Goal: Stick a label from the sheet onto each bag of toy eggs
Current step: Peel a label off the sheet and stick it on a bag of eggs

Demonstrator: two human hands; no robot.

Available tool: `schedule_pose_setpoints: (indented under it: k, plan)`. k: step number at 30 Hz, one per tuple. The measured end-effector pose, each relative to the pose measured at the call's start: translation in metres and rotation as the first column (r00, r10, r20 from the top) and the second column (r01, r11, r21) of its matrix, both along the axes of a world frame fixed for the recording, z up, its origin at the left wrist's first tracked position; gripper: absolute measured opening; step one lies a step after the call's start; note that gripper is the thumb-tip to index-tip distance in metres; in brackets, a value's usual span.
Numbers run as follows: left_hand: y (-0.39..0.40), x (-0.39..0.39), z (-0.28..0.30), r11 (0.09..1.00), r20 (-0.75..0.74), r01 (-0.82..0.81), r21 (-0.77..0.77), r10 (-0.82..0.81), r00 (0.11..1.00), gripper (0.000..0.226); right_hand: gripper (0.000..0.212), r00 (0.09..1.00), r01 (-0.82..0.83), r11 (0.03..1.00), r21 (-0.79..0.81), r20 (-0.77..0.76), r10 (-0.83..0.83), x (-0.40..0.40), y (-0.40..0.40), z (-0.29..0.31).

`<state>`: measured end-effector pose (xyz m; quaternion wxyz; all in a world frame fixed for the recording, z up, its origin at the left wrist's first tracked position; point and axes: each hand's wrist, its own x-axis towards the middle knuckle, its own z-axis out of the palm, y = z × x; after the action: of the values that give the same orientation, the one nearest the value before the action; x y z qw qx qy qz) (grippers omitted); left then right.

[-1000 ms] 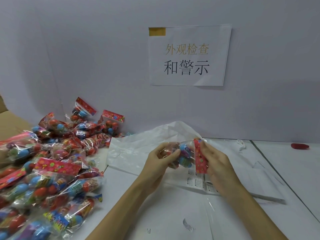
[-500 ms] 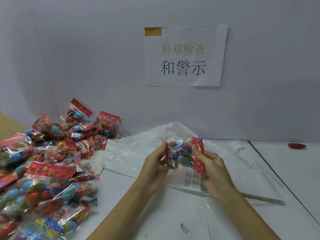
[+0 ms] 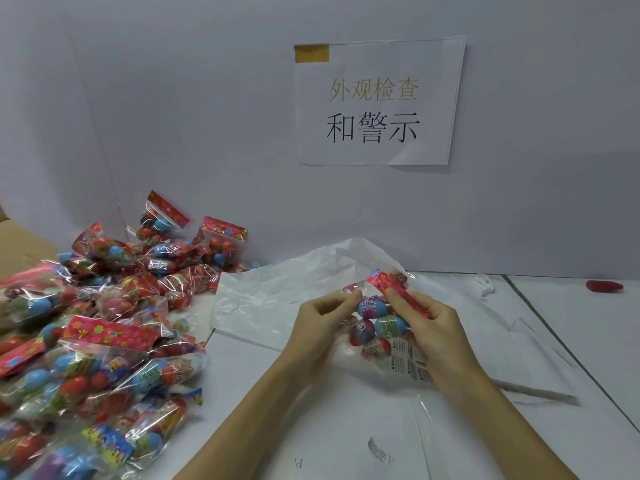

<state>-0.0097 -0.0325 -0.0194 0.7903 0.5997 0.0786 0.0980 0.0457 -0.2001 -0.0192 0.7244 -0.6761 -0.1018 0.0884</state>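
Both hands hold one clear bag of toy eggs [image 3: 379, 325] above the table's middle. My right hand [image 3: 429, 327] grips its red flowered header card, which points up and to the left. My left hand [image 3: 323, 322] pinches the clear plastic on the bag's left side. Blue and red eggs show between the hands. A white label with black print [image 3: 407, 358] shows on the bag's lower side by my right palm. The label sheet [image 3: 540, 372] lies flat under and to the right of my right hand.
A big heap of bagged eggs [image 3: 104, 327] fills the table's left side. A crumpled white plastic bag [image 3: 277, 299] lies behind the hands. A cardboard box edge [image 3: 20, 244] is at far left, a small red object [image 3: 604, 286] at far right. A paper sign [image 3: 377, 102] hangs on the wall.
The bag has been turned in my hands: its header card swung up and leftward, and the eggs now hang lower between the palms. A printed label now shows on its underside.
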Motion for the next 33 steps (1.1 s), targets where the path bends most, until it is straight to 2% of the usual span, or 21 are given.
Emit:
schedule_pose_setpoints:
  k: [2, 5, 7, 9, 12, 15, 16, 18, 19, 20, 21, 23, 24, 29, 33]
  plan:
    - [0.000, 0.001, -0.002, 0.994, 0.017, -0.097, 0.048, 0.097, 0.995, 0.037, 0.034, 0.999, 0.051, 0.998, 0.023, 0.009, -0.051, 0.000, 0.000, -0.002]
    - [0.007, 0.005, -0.005, 0.940, 0.050, -0.338, 0.049, 0.336, 0.940, 0.024, 0.027, 0.981, 0.156, 0.987, 0.051, 0.111, -0.160, 0.006, -0.004, -0.002]
    - [0.014, 0.006, -0.006, 0.884, 0.059, -0.464, 0.058, 0.461, 0.885, 0.022, 0.039, 1.000, 0.031, 0.977, 0.209, -0.005, -0.031, 0.010, -0.006, -0.003]
    - [0.016, 0.006, -0.005, 0.861, 0.095, -0.504, 0.071, 0.497, 0.863, 0.019, 0.049, 0.982, -0.167, 0.955, 0.245, -0.046, 0.183, 0.009, -0.004, -0.002]
    - [0.010, 0.002, -0.004, 0.921, 0.215, -0.357, 0.158, 0.321, 0.922, 0.027, 0.052, 0.947, -0.321, 0.938, 0.131, 0.011, 0.322, 0.003, 0.003, -0.006]
    - [0.001, -0.001, -0.002, 0.972, 0.261, -0.117, 0.205, 0.061, 0.963, 0.028, 0.052, 0.966, -0.259, 0.964, 0.062, 0.031, 0.257, 0.000, 0.006, -0.008]
    - [-0.001, 0.000, 0.000, 0.969, 0.270, -0.129, 0.211, 0.069, 0.960, 0.024, 0.051, 0.976, -0.214, 0.976, 0.040, 0.046, 0.212, 0.001, 0.005, -0.007]
    - [-0.002, 0.002, 0.002, 0.929, 0.275, -0.291, 0.228, 0.225, 0.935, 0.021, 0.048, 0.981, -0.186, 0.982, 0.011, 0.052, 0.185, 0.002, 0.002, -0.005]
    - [0.000, 0.003, 0.001, 0.893, 0.256, -0.368, 0.258, 0.305, 0.918, 0.027, 0.049, 0.979, -0.200, 0.980, -0.018, 0.045, 0.201, 0.001, 0.002, -0.005]
    - [0.003, 0.003, 0.000, 0.875, 0.206, -0.377, 0.304, 0.326, 0.923, 0.035, 0.053, 0.975, -0.217, 0.975, -0.055, 0.034, 0.219, 0.000, 0.003, -0.005]
    - [0.006, 0.002, 0.000, 0.892, 0.126, -0.301, 0.338, 0.274, 0.953, 0.041, 0.058, 0.972, -0.231, 0.969, -0.086, 0.020, 0.233, 0.000, 0.004, -0.005]
    - [0.011, 0.000, 0.000, 0.968, 0.011, -0.070, 0.241, 0.069, 0.998, 0.044, 0.059, 0.967, -0.253, 0.964, -0.079, 0.006, 0.254, -0.002, 0.006, -0.005]
    - [0.013, -0.001, 0.001, 0.984, 0.022, -0.023, 0.177, 0.020, 1.000, 0.041, 0.056, 0.965, -0.259, 0.964, -0.061, 0.012, 0.260, -0.002, 0.007, -0.004]
    - [0.016, -0.001, 0.006, 0.981, 0.083, -0.187, 0.055, 0.182, 0.980, 0.026, 0.039, 0.972, -0.235, 0.968, -0.086, 0.004, 0.236, -0.002, 0.002, -0.005]
    - [0.013, -0.002, 0.006, 0.973, 0.054, -0.180, -0.141, 0.190, 0.980, 0.030, 0.030, 0.955, -0.295, 0.951, -0.089, 0.010, 0.297, -0.004, 0.003, -0.004]
